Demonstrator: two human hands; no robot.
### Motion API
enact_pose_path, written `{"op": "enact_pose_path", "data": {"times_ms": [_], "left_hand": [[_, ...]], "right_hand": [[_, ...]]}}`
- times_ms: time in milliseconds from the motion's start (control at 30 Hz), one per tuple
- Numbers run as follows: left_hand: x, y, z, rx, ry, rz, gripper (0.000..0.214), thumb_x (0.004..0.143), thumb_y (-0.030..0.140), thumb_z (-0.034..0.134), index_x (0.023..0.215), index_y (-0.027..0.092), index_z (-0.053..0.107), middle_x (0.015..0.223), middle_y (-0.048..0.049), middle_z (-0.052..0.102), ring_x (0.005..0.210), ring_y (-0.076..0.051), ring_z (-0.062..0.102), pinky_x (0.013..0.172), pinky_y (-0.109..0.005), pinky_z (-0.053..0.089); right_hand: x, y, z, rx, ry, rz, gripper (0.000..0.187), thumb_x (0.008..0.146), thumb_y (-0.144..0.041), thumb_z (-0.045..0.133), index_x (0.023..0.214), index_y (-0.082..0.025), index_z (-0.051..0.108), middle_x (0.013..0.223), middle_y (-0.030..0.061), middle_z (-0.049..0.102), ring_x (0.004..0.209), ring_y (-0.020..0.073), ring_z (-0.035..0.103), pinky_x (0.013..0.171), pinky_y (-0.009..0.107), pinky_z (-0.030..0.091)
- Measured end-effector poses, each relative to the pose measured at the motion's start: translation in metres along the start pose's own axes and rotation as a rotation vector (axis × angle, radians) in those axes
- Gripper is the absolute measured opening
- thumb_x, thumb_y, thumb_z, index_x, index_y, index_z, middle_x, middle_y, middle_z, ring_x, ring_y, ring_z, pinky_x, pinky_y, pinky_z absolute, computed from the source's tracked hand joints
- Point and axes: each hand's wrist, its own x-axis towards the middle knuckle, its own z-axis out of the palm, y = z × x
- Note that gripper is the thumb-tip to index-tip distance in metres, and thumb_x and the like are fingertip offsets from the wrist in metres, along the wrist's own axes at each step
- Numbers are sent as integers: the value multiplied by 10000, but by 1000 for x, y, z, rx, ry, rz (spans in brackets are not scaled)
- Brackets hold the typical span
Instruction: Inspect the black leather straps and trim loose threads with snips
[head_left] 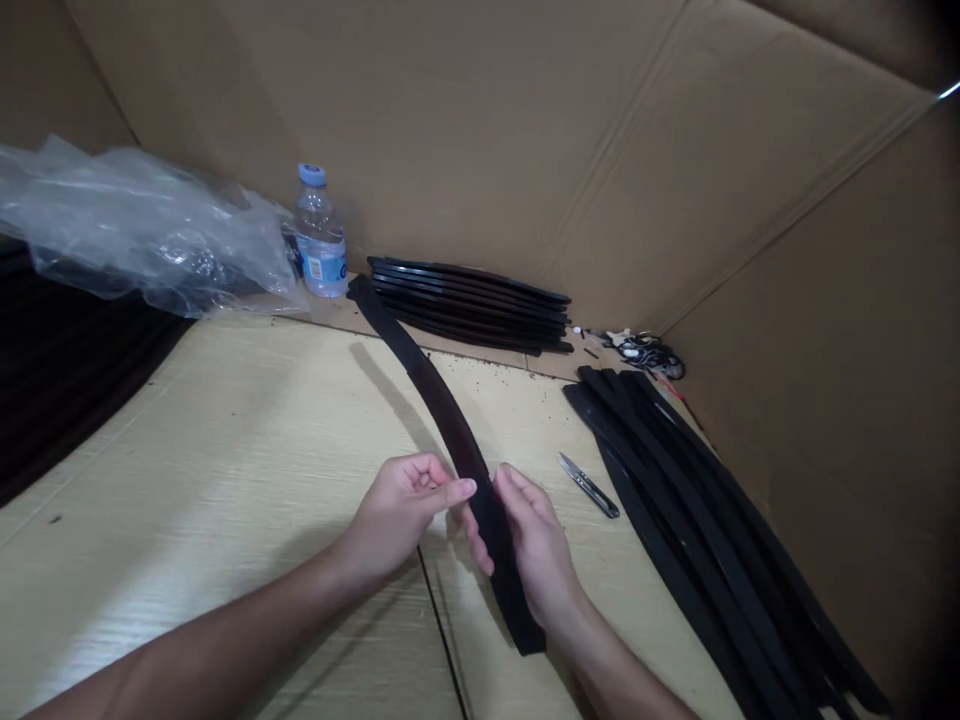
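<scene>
A long, slightly curved black strip [446, 405] is held up slantwise over the table, with its far end near the bottle and its near end towards me. It has a dark brownish middle section and duller black ends. My left hand [409, 510] pinches its left edge, thumb on top and fingers underneath. My right hand [538, 540] grips the opposite edge, its thumb and forefinger at the seam between the two sections. Just right of my right hand lie small thread snips [589, 486] on the table.
Several black strips [697, 520] lie on the right. A bundle of glossy black strips [472, 305] lies along the cardboard wall [450, 120]. Further left stand a water bottle [321, 235], a clear plastic bag [150, 225] and dark ribbed material [67, 370]. Thread scraps [649, 352] fill the back corner.
</scene>
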Motion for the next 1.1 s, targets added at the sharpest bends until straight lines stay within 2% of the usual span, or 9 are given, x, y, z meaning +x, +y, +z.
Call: {"op": "enact_pose_path", "data": {"times_ms": [133, 233, 367, 533, 667, 800, 933, 1000, 1100], "left_hand": [[5, 3, -6, 45, 63, 22, 315, 658, 357, 659, 658, 104, 471, 532, 34, 547, 386, 30, 317, 433, -119, 265], [7, 2, -11, 45, 60, 9, 345, 607, 348, 703, 665, 101, 469, 513, 56, 489, 410, 32, 314, 424, -106, 237], [6, 2, -13, 87, 35, -14, 321, 621, 336, 693, 638, 94, 483, 453, 76, 392, 398, 35, 275, 404, -101, 186], [4, 4, -11, 60, -32, -5, 313, 663, 351, 656, 639, 98, 473, 505, 34, 512, 419, 5, 397, 434, -114, 289], [2, 6, -9, 47, -39, 11, 310, 680, 362, 641, 647, 104, 471, 515, 16, 558, 435, -9, 441, 461, -123, 328], [3, 6, -10, 43, 21, 42, 310, 710, 366, 609, 641, 109, 452, 532, 17, 581, 433, -7, 463, 490, -130, 367], [5, 1, -10, 13, 11, 40, 283, 658, 321, 670, 723, 99, 505, 597, 0, 613, 528, -50, 562, 564, -162, 441], [6, -1, -9, -9, -12, 19, 329, 610, 297, 710, 791, 98, 519, 627, -15, 630, 575, -89, 598, 585, -194, 469], [7, -1, -10, -21, -7, 14, 364, 581, 279, 732, 829, 82, 552, 751, -51, 658, 674, -106, 620, 623, -198, 484]], "right_hand": [[2, -2, -4, -66, -57, -86, 184, 830, -310, 570, 821, -135, 513, 733, 28, 610, 542, 62, 499, 503, 182, 388], [3, -3, -6, -93, -62, -73, 286, 761, -270, 655, 998, -149, 551, 787, 20, 615, 609, 72, 523, 540, 183, 406], [4, -3, -6, -116, -101, -54, 242, 683, -212, 721, 869, -138, 583, 750, 1, 610, 636, 72, 542, 594, 185, 439], [2, 0, -5, -24, -178, -27, 341, 713, -253, 696, 801, -197, 371, 706, -31, 607, 502, 97, 568, 468, 223, 476], [0, -1, -2, -45, -155, -19, 319, 790, -320, 613, 829, -217, 314, 724, -5, 639, 370, 63, 469, 320, 153, 340], [2, -2, -1, 25, -106, -37, 211, 854, -363, 516, 854, -194, 389, 752, 24, 630, 467, 64, 480, 411, 166, 344], [3, 1, -3, 46, -81, -55, 183, 827, -322, 572, 885, -181, 471, 697, -6, 586, 497, 61, 466, 475, 188, 351], [4, 2, -4, 47, -72, -52, 250, 786, -268, 632, 988, -191, 506, 703, -18, 576, 548, 67, 494, 517, 191, 377], [5, 3, -4, 20, -94, -50, 406, 701, -191, 711, 1071, -177, 541, 876, 27, 622, 741, 103, 569, 670, 221, 445]]}}
